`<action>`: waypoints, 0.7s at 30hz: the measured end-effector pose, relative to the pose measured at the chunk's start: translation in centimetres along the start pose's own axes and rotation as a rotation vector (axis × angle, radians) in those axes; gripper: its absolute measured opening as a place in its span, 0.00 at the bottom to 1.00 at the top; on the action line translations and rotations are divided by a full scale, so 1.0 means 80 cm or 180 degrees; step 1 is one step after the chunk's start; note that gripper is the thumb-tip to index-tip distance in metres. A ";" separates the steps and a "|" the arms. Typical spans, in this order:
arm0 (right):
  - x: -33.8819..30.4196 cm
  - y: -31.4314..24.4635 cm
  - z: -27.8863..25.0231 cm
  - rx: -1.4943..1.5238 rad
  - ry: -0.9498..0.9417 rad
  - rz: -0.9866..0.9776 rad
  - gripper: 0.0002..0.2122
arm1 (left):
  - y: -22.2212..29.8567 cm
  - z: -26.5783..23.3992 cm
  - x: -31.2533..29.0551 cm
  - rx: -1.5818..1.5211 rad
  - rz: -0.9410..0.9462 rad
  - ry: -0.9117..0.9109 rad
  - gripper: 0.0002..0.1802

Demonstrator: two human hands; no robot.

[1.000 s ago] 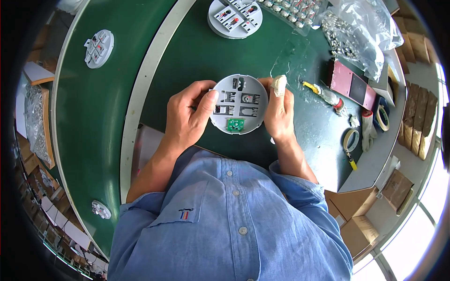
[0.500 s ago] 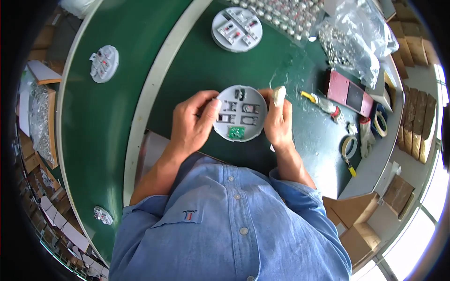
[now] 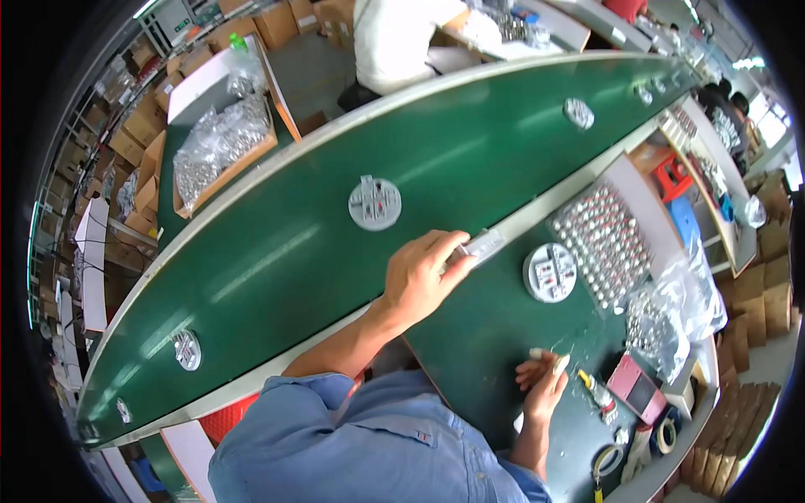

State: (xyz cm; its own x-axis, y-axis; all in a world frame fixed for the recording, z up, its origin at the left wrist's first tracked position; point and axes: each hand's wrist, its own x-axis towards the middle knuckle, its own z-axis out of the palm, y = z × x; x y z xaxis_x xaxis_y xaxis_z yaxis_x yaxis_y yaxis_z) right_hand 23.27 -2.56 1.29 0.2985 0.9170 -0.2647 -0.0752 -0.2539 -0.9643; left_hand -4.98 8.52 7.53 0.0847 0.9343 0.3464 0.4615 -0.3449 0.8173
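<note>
My left hand (image 3: 423, 272) reaches over the pale rail (image 3: 520, 220) between belt and bench. Its thumb and fingers pinch a pale grey part (image 3: 485, 245), seen edge-on and blurred. Whether this is the round housing, I cannot tell. Above the bench, my right hand (image 3: 543, 384) has loosely bent, parted fingers and holds nothing visible. A white cover (image 3: 560, 364) sits on one of its fingers. A round grey housing with small parts (image 3: 550, 272) lies on the bench to the right of my left hand. Another round housing (image 3: 375, 204) rests on the green belt, beyond that hand.
More housings (image 3: 188, 350) sit along the belt. A tray of small shiny parts (image 3: 600, 243) and plastic bags (image 3: 692, 293) occupy the bench's far right. Nearer lie a glue bottle (image 3: 600, 397), a pink box (image 3: 636, 387) and tape rolls (image 3: 608, 460). A person in white (image 3: 390, 46) is across the belt.
My view has swung left. The round housing is no longer held face-up between both hands. My left hand has moved out to the rail with the pale part; my right hand is apart from it.
</note>
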 end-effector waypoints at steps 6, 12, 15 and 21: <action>-0.003 -0.004 0.004 -0.0121 -0.0035 -0.0234 0.29 | -0.069 -0.033 0.052 0.1094 0.0719 0.0515 0.34; -0.008 -0.002 0.003 -0.0242 -0.0155 -0.0430 0.29 | -0.192 -0.155 0.058 0.1991 -0.0858 0.0927 0.21; -0.008 0.001 0.004 -0.0283 -0.0177 -0.0435 0.29 | -0.223 -0.191 0.051 0.1338 -0.1261 0.0343 0.12; -0.020 -0.021 0.009 -0.0273 -0.0251 0.0014 0.21 | -0.254 -0.209 0.022 0.1497 -0.0536 0.0296 0.08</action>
State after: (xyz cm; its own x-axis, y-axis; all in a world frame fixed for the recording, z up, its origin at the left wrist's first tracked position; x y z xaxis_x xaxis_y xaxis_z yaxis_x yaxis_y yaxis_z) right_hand 22.22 -3.34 3.36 0.2223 0.9363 -0.2718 0.0064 -0.2802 -0.9599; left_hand -28.97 15.69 -0.80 -0.0943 0.9540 0.2847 0.8116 -0.0920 0.5770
